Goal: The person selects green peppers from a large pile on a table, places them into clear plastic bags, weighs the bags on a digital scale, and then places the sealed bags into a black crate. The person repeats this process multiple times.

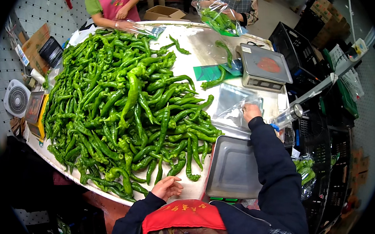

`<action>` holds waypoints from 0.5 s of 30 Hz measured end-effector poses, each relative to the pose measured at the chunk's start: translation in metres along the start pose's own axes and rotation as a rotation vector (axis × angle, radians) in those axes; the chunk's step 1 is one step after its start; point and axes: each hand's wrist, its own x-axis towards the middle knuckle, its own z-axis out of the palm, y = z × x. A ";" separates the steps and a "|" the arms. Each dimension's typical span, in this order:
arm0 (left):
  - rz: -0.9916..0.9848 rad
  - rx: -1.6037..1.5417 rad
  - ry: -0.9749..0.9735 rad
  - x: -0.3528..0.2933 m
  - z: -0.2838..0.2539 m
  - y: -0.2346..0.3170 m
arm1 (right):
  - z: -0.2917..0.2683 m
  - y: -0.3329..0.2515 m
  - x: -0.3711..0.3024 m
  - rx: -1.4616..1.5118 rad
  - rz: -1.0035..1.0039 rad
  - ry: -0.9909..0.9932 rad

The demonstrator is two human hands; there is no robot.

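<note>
Tabletop [190,36], white with a curved edge, spreads before me; black plastic slatted crates [293,44] crowd the room's right side. Long, glossy, crooked green peppers [130,108] heap high across the table's left. My left hand [167,188] hangs loosely spread beside the pile. My right hand [251,111] touches a thin, crinkled, clear plastic bag [235,110]; whether its fingers pinch, I cannot tell.
</note>
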 end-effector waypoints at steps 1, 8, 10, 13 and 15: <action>-0.001 -0.001 -0.006 0.001 -0.002 -0.001 | -0.003 -0.004 -0.002 -0.016 -0.001 -0.028; 0.006 0.023 -0.031 0.005 -0.005 0.000 | -0.015 -0.012 0.001 0.098 0.110 0.048; -0.009 0.007 -0.034 0.008 -0.007 0.000 | 0.002 0.005 0.011 0.097 0.147 -0.048; -0.018 -0.006 -0.014 0.006 -0.010 -0.003 | 0.029 0.019 0.017 0.018 0.166 -0.012; -0.013 -0.016 0.010 0.004 -0.010 -0.005 | 0.016 0.013 0.010 -0.116 0.189 -0.146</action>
